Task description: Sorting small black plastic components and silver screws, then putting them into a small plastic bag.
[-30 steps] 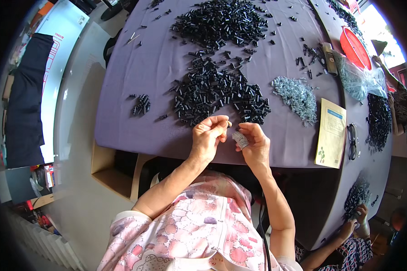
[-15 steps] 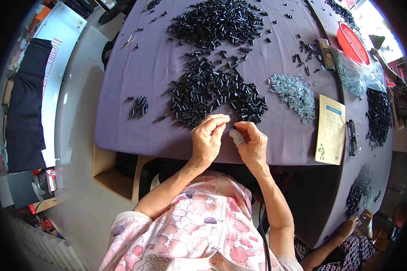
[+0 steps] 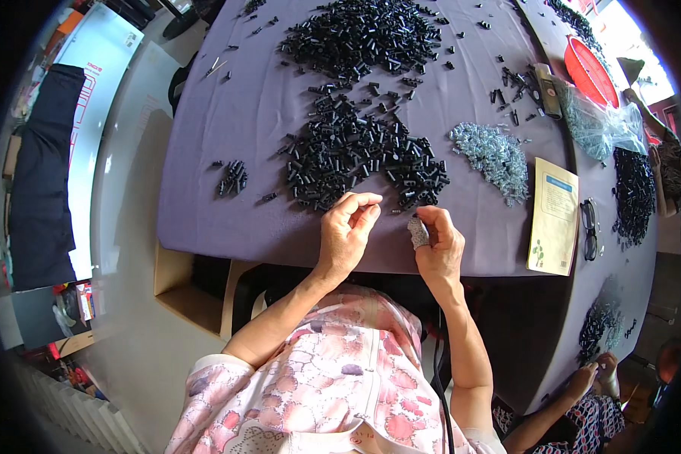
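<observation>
Here L hand (image 3: 346, 231) fingertips pinched, item too small to tell; R hand (image 3: 436, 242) clamps black part (image 3: 422, 225), maybe.

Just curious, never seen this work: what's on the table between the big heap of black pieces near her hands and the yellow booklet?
In the head view, a small pile of silvery metal parts lies between the black heap and the booklet.

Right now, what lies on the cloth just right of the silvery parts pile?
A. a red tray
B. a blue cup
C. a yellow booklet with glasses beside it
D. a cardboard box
C: a yellow booklet lies just right of the silvery pile, with dark-framed glasses at its right edge; the red tray sits farther back, near the table's far right corner.
</observation>
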Tool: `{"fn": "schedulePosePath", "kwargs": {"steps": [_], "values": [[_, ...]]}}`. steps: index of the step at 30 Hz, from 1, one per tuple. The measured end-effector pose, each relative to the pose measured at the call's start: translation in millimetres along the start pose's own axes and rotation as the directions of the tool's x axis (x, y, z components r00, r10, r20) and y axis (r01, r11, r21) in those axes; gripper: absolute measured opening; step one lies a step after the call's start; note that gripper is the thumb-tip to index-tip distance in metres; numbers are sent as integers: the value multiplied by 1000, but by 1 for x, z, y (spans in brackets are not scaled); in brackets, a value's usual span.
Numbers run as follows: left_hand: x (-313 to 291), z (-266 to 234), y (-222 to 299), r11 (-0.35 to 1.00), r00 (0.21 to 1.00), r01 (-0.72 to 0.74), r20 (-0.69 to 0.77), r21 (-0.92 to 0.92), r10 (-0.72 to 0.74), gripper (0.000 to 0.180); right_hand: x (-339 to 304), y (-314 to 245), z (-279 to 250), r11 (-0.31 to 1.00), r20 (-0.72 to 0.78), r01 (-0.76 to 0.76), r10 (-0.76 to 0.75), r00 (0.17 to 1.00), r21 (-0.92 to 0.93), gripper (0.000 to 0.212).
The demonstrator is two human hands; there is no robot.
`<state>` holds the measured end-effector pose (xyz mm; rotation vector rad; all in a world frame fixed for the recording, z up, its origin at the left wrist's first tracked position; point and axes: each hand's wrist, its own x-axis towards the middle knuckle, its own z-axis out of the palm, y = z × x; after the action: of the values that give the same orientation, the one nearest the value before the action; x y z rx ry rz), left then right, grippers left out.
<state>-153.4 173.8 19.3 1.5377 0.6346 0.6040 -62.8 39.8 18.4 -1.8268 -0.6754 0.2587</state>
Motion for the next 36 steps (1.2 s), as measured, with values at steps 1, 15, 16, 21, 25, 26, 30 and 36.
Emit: {"fn": "schedulePosePath", "kwargs": {"steps": [1,15,16,21,25,26,30,36], "values": [[1,0,1,996,998,-65,12,59,64,9,1,-1,-1,1000,0,-1,1,1000,-2,39],[3,18,5,685,936,-353,242,637,257,8,6,-3,-10,852,136,245,-205,969,-463,28],[3,19,4,663,938,-348,243,663,249,6,6,-3,-10,849,136,242,-201,970,-469,28],[2,16,5,715,943,-332,230,615,239,3,6,-3,-12,878,106,215,-188,977,-428,32],[-2,6,9,848,952,-287,231,446,201,3,4,-15,-15,912,95,211,-190,977,-352,38],[-3,4,10,857,948,-291,249,425,198,4,5,-20,-14,914,110,261,-238,965,-311,41],[-5,3,9,893,942,-293,266,343,207,6,7,-24,-9,910,214,353,-308,927,-217,48],[-5,-2,10,979,944,-97,329,182,32,4,7,-22,-10,917,288,369,-316,904,-153,46]]}}
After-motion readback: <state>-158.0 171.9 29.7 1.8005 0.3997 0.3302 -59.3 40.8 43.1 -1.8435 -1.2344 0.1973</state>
